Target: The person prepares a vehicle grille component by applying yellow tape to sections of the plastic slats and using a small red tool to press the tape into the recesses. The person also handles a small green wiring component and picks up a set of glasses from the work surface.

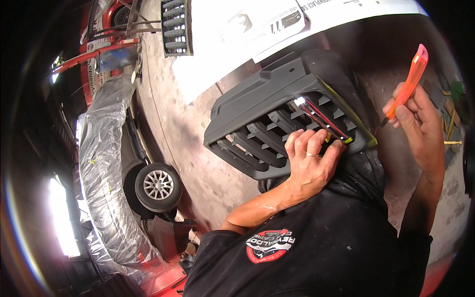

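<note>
The left hand [314,158] rests on the slatted face of a dark grey plastic grille [260,81], its fingers bent and close together; whether they pinch anything there I cannot tell. The right hand [420,119], raised to the right, is closed around a translucent orange utility knife [409,81], its blade end pointing down toward the grille's near right corner but apart from it. Both arms come out of a black short-sleeved T-shirt [316,237] with a round printed emblem on it.

The grille lies tilted across the person's lap. Yellow-green masking tape [349,106] runs along its right edge, and a shiny bar with red reflections [321,118] lies just beyond the left fingertips.

Past the grille, a large white printed sheet [213,34] spreads out, with a second grey slatted grille [175,29] beside it at the top. To the left, across the concrete floor [166,114], stands a car wrapped in clear plastic sheeting [106,173], its silver-spoked wheel [158,187] exposed.
</note>
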A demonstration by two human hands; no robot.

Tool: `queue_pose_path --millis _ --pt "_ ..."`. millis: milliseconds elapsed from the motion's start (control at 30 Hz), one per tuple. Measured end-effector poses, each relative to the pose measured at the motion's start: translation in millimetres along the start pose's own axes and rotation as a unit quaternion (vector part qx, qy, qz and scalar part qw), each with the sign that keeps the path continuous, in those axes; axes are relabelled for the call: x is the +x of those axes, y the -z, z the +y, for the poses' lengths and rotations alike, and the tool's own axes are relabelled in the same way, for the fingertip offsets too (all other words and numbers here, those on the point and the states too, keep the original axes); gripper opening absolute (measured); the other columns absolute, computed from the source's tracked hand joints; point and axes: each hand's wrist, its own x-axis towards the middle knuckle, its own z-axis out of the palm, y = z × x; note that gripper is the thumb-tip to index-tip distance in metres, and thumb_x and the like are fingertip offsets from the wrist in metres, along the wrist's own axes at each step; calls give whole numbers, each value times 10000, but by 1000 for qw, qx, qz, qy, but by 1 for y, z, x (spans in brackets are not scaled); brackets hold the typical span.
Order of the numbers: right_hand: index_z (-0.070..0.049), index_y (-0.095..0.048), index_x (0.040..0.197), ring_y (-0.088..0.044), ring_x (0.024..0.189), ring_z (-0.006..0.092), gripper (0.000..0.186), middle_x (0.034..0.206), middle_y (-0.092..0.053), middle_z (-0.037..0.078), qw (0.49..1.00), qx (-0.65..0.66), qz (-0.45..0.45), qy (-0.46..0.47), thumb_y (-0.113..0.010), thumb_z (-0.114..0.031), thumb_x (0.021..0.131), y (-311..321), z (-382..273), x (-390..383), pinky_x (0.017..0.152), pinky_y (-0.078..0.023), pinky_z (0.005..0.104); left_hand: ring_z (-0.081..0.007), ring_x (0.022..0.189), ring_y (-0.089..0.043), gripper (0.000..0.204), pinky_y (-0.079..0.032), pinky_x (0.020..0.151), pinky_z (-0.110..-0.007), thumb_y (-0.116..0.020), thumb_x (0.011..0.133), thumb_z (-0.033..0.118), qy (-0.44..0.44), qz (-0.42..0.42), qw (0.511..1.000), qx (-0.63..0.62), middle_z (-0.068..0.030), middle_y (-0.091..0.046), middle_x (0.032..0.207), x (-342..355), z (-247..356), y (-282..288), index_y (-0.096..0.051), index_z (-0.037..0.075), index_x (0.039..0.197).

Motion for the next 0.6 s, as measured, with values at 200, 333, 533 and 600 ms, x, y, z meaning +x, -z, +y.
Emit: queue_pose_path --millis 200,333,533,600 --pt "-18 -519 1195 -542 825 87 252 933 -634 51 999 28 -20 -24 -560 -171 999 -5 -2 0 750 -439 232 -267 1012 -514 309 -391 901 -472 -848 641 206 -13 -10 999 -28 -61 -553 1084 12 3 -4 -713 175 917" --pt "-21 -518 1191 -544 829 87 245 930 -627 43 998 35 -29 -37 -560 -162 995 -7 -4 1 759 -441 234 -247 1007 -534 233 -398 906 -459 -778 684 168 -28 -32 999 -28 -48 -573 1076 11 4 -5 -728 153 911" --pt "-17 -514 1205 -549 826 89 255 931 -629 45 999 19 -25 -27 -561 -153 995 -7 -3 3 758 -444 236 -244 1025 -537 295 -391 923 -442 -691 656 166 -52 -49 997 -7 -54 -575 1098 20 11 -5 -718 101 942" --pt "-14 -513 1211 -551 826 89 257 934 -631 49 1000 13 -12 -20 -560 -148 997 -5 -1 1 758 -444 234 -241 1035 -537 302 -390 927 -441 -681 675 164 -63 -55 996 -12 -65 -573 1126 21 13 -7 -702 66 960"
